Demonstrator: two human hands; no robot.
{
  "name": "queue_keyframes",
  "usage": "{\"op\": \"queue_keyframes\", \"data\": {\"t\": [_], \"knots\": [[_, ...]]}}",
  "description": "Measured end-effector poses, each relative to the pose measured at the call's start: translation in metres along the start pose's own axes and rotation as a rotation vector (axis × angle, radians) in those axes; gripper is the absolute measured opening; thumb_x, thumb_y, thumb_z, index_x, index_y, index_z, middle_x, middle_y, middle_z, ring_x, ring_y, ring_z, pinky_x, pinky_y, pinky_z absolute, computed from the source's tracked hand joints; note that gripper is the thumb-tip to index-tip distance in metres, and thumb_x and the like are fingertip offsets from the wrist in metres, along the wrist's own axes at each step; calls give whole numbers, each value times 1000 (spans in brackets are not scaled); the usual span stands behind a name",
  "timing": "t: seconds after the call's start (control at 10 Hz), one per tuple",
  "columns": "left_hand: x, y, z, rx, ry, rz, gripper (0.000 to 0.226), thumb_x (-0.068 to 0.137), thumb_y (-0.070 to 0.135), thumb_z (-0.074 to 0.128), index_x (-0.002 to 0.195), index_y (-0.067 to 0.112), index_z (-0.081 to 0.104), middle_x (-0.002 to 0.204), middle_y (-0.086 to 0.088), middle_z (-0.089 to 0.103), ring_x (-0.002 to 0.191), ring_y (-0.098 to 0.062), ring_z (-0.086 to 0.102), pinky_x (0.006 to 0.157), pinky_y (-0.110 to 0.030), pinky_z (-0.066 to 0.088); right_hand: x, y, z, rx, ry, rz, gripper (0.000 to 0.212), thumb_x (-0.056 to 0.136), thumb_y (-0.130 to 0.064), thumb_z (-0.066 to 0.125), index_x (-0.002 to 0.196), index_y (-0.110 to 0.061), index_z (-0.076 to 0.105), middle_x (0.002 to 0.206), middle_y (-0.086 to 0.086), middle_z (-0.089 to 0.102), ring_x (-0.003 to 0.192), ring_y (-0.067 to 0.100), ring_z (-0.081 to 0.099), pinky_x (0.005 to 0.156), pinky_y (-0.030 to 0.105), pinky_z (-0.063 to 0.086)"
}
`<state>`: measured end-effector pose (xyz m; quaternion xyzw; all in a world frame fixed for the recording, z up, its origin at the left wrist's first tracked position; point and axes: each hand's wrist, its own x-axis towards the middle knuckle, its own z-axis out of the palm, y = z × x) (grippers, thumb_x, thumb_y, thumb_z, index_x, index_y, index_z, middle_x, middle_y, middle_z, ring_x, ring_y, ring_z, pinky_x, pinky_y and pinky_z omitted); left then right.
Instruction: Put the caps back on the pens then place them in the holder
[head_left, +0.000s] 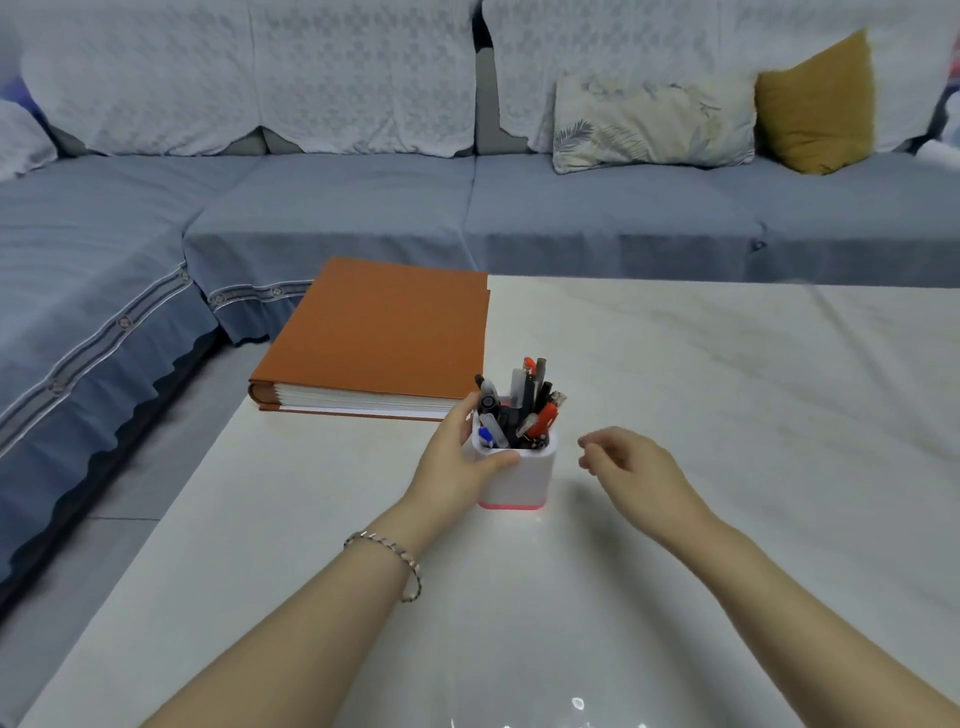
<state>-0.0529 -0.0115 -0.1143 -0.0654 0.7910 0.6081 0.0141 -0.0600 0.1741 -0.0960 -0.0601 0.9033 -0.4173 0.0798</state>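
Observation:
A white pen holder (524, 480) with a pink base stands on the pale table (701, 395). Several capped pens (519, 410) in black, red, blue and grey stick up out of it. My left hand (457, 457) grips the holder's left side, thumb across its front near the rim and fingers behind it. My right hand (628, 465) hovers a little to the right of the holder, fingers loosely curled, holding nothing and touching nothing.
A thick orange-covered book (379, 332) lies on the table's far left corner, just behind the holder. A blue sofa (467, 197) with cushions (654, 119) runs behind and to the left of the table. A bracelet (389, 561) circles my left wrist.

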Motion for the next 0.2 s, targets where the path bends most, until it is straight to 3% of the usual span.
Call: {"op": "queue_keyframes", "data": {"t": [0.1,0.2], "knots": [[-3,16,-8,79,-61,-64,78,81,-2,61,143,18,17,147,4,30,136,-16,31,100,-25,34,-1,-2,-16,-106,-130,34,18,90,-20,46,96,-22,63,98,-2,66,94,15,60,80,26,46],[-9,41,-24,151,22,-49,65,83,-4,55,138,17,29,143,-5,39,128,-18,42,91,-26,38,-6,-15,-40,-142,-152,20,14,89,-21,47,88,-27,59,92,-5,66,90,13,61,73,23,44]]}}
